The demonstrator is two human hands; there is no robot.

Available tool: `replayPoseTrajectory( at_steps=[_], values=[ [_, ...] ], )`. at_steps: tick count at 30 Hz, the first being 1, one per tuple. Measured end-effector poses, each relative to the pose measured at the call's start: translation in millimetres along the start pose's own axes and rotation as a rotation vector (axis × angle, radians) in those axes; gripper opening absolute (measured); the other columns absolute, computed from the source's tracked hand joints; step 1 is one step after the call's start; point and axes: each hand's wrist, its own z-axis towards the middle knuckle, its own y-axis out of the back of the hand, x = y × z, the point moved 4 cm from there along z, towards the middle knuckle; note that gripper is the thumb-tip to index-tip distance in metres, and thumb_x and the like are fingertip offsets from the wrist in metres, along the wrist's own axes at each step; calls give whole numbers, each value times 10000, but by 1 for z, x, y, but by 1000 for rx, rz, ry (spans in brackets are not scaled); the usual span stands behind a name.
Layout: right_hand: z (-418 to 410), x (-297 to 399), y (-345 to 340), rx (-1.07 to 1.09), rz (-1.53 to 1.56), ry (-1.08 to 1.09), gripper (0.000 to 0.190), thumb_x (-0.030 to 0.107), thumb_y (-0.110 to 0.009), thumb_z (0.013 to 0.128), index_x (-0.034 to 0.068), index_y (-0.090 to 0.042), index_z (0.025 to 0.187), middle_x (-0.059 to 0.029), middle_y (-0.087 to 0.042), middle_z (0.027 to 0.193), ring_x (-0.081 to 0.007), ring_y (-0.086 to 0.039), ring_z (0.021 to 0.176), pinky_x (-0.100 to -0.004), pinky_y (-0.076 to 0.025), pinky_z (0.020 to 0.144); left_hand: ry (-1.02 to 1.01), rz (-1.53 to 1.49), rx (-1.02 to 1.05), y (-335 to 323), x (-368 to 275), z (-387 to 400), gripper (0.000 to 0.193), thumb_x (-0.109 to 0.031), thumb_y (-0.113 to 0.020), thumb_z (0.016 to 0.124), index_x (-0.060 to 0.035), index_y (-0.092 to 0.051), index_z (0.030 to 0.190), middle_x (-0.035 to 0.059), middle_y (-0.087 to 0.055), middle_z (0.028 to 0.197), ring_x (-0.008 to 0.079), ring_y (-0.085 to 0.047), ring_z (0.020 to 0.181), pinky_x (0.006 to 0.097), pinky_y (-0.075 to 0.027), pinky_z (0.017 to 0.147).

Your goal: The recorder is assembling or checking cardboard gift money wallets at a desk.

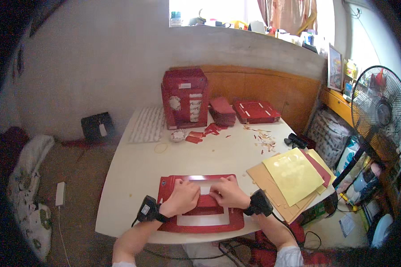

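Note:
A flat red cardboard panel [235, 217] lies at the near edge of the white table, with white areas showing inside its red frame. My left hand [183, 197] rests over the panel's left half, fingers curled. Opposite it, my right hand [230, 193] bends its fingers the same way. Between them is a red middle piece [206, 201] of the panel, and the fingertips of both hands pinch its upper edge. My fingers partly hide that edge. Each wrist wears a black strapped device.
On the white table [187, 160] stand a red display box [200, 76], a stack of red cards [222, 108] and stacked red panels [258, 111]. Red scraps [215, 129] and tan scraps [265, 140] lie in front. Yellow sheets [292, 175] overhang the right edge, near a standing fan [383, 111].

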Motion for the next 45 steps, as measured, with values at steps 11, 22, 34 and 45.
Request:
replayPoseTrajectory(
  at_steps=[11, 22, 34, 45],
  values=[
    [0, 9, -10, 70, -46, 112, 99, 190, -569, 817, 115, -633, 826, -93, -634, 798, -300, -547, 870, -436, -337, 776, -40, -91, 22, -7, -6, -2, 60, -123, -549, 831, -85, -584, 860, 100, -587, 825, 287, -544, 839, 436, -351, 762],
    [-1, 2, -5, 98, -134, 18, 29, 164, -603, 775, 140, -618, 769, -47, -622, 769, -268, -539, 843, -419, -334, 790, -19, -93, 150, 1, -2, -4, 78, -114, -535, 840, -61, -575, 878, 120, -598, 864, 294, -578, 886, 415, -371, 799],
    [-5, -15, 12, 35, -111, 36, 32, 148, -605, 808, 155, -635, 814, -19, -587, 740, -225, -520, 815, -377, -341, 804, -86, -101, 98, 10, 18, -8, 91, -89, -512, 819, -49, -593, 808, 115, -589, 766, 289, -553, 847, 417, -356, 844],
    [-5, -17, 14, 3, -12, 48, 37, 125, -599, 789, 160, -609, 797, -24, -597, 757, -249, -499, 837, -385, -331, 827, -81, -257, 42, 17, 25, -9, 76, -41, -582, 790, -55, -611, 859, 103, -571, 792, 272, -534, 857, 406, -349, 917]
  ],
)
